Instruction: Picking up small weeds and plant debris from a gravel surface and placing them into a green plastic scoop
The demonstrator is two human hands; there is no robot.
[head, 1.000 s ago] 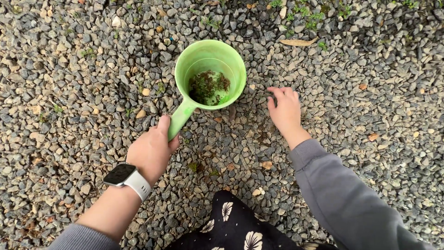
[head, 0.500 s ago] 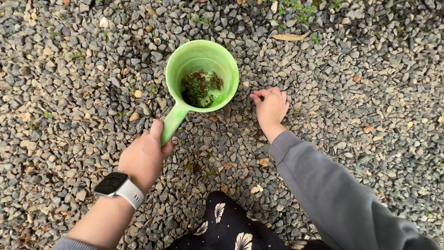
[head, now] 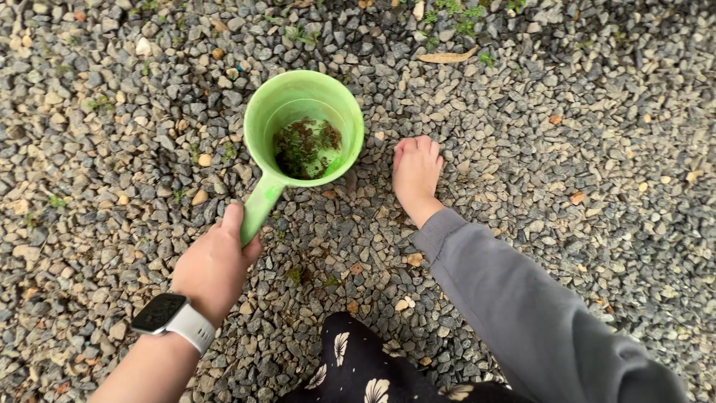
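Some weeds already sit in the scoop, a thin dark-green layer on its bottom with most of the depth unfilled. Judging by that, you're early to midway: small green sprouts remain at the upper middle of the frame, at mid left, and a tuft at lower centre.

Your left hand has its fingers wrapped round the scoop's handle, thumb along the top; the scoop rests on the gravel at upper centre. Your right hand lies just right of the scoop, apart from it, fingers together and curled down onto the stones. I can't tell whether they pinch anything.

Room: open gravel on all sides, nothing upright to hit. The only tight spot is the narrow gap between the scoop rim and your right fingers. Your patterned knee fills the lower centre, so pulling back is limited there. A dry leaf lies above.
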